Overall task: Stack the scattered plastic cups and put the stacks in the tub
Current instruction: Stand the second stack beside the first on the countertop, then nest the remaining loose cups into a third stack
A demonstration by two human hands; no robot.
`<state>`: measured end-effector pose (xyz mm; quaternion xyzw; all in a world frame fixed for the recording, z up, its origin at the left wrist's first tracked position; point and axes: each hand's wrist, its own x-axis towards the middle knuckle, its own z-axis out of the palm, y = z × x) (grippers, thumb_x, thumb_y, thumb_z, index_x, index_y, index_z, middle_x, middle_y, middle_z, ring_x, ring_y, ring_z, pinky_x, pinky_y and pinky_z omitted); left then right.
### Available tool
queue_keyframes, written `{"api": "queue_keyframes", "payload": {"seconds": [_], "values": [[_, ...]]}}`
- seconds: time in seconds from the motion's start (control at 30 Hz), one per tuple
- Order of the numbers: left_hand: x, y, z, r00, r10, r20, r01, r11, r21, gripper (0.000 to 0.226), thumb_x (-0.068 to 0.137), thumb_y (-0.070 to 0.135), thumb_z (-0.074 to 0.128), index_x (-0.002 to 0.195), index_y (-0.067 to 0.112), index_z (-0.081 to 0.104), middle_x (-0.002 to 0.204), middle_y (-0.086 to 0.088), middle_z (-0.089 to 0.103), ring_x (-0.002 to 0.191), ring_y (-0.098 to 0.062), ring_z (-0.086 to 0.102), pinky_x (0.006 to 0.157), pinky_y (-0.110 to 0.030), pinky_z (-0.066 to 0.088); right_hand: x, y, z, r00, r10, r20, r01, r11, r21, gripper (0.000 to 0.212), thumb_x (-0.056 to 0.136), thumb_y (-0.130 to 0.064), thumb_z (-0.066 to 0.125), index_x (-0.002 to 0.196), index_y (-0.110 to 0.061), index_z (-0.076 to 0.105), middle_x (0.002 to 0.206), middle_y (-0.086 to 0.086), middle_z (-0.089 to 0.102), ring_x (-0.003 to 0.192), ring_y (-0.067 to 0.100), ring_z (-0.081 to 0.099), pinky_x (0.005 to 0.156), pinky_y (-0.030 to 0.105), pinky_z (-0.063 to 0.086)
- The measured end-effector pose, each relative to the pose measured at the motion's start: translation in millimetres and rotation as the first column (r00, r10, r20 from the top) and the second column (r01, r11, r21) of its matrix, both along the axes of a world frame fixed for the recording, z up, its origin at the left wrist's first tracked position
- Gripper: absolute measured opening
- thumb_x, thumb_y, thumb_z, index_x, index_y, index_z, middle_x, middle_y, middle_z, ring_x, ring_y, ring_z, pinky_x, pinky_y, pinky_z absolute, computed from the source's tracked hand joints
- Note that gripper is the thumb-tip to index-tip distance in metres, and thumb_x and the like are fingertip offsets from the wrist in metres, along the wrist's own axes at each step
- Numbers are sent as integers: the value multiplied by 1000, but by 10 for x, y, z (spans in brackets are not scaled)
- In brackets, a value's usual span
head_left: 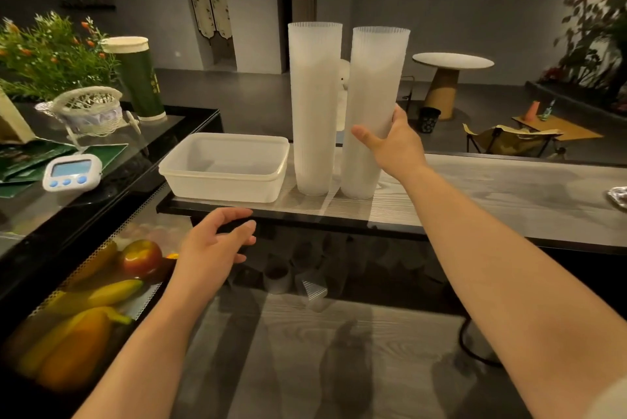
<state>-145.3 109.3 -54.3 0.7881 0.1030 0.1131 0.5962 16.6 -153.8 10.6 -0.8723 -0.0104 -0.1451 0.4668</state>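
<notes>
- The tub (pixel 224 165) sits on the raised wooden shelf (pixel 509 188) and holds nothing yet; every place below is given from it.
- Just right of the tub stands the near stack of cups (pixel 314 106), upright, tall, untouched by either hand.
- Right of that, close beside it though I cannot tell whether the two touch, stands the far stack of cups (pixel 371 96), also upright on the shelf.
- The right hand (pixel 395 143) grips the far stack about its middle, thumb towards the tub and fingers wrapped round the far side.
- The left hand (pixel 212 249) hovers below and in front of the tub, fingers spread and loosely bent, holding nothing.
- Below the tub, under the shelf, a few loose cups (pixel 295 279) show dimly in the dark; blur leaves their number unclear.
- Judgement: stacking looks largely done, but neither stack is in the tub, and the tall stacks will probably need laying on their sides to fit.
- Left of the tub lies a timer (pixel 72 172); below it, fruit (pixel 101 300).
</notes>
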Motion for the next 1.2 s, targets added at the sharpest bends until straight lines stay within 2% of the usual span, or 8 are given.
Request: {"api": "queue_keyframes", "payload": {"seconds": [0.1,0.27,0.47,0.57,0.77,0.97,1.07,1.2], "values": [[-19,-45,-51,999,-33,-15,34,998,47,20,94,31,65,113,37,65,90,8,74,89,-8,71,79,-34,58,-241,-81,-119,994,-92,64,92,996,1,100,81,-62,66,156,-23,12,156,2,35,141,23,36,111,43,37],[35,-169,-461,983,-90,-157,124,968,220,20,92,32,68,112,34,65,103,14,68,93,-4,66,86,-34,57,-1159,-143,-997,915,-277,294,220,952,212,23,96,-30,58,119,-31,54,104,-9,61,95,7,59,82,19,50],[283,-329,-1223,898,-190,-397,387,772,504,53,82,39,69,131,21,59,120,-3,64,108,-21,64,89,-29,48,-1956,-241,-2340,949,-166,-269,207,969,132,22,96,-20,58,101,-42,59,99,-8,67,91,10,64,79,31,54],[395,-516,-1515,850,-208,-485,476,700,533,73,84,37,71,148,22,39,139,-8,45,117,-27,58,94,-31,48,-2113,-304,-2552,919,-128,-373,177,979,98,16,97,-22,58,98,-37,64,85,-9,68,78,11,65,67,22,51],[745,-746,-1892,839,-156,-522,522,503,689,80,84,44,70,151,29,28,148,-8,32,132,-34,40,106,-45,45,-2418,-216,-2995,893,-143,-427,187,980,62,38,88,-11,68,77,-47,69,83,-13,67,77,7,65,68,11,46],[1023,-834,-2181,802,-125,-584,594,277,755,60,88,45,64,140,29,40,136,-3,47,128,-29,40,101,-43,44,-2396,-226,-3465,862,-178,-476,173,983,-54,89,88,-3,63,49,-80,43,108,-61,29,92,-27,47,81,-2,35],[1012,-810,-2296,878,-141,-457,479,261,838,54,91,47,58,140,32,42,132,-4,52,123,-30,47,98,-43,44,-2266,-188,-3376,833,-127,-539,45,986,-162,75,94,-15,58,56,-79,48,97,-36,53,94,-16,52,89,0,32],[842,-704,-2356,941,-176,-289,335,380,862,66,88,54,59,147,38,35,132,-2,54,120,-28,51,99,-44,46,-2076,-40,-3297,869,-91,-486,-68,951,-300,27,98,-30,51,115,-43,67,139,-18,42,130,4,43,108,14,29]]}}
